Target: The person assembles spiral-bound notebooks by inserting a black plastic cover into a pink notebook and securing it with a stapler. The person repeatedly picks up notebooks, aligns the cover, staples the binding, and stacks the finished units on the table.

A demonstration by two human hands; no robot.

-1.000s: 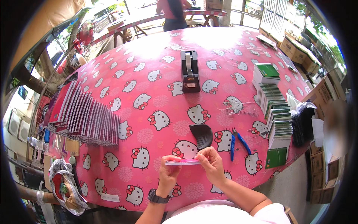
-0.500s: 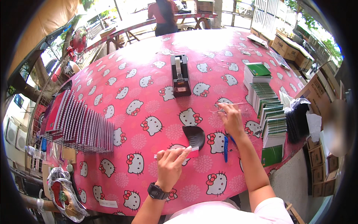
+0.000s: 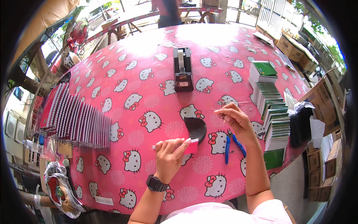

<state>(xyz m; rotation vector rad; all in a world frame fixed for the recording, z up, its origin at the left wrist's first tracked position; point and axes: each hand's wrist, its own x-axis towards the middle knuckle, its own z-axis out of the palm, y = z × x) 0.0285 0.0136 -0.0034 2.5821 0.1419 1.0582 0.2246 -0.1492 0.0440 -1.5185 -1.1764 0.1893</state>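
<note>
Left hand (image 3: 168, 154) pinches pink card (image 3: 191, 146), long axis left-right, low over table (image 3: 149, 48). Right hand (image 3: 233, 118), up-right of card, fingertips pressed on clear tape strip (image 3: 238, 103). Tape dispenser (image 3: 183, 69) beyond.

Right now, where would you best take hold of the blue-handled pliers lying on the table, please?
By the two blue handles, I'd say. The blue-handled pliers lie flat between the hands, handles spread toward the near edge and jaws pointing away under the right hand. Come from above on the near side and close around both handles.
</note>
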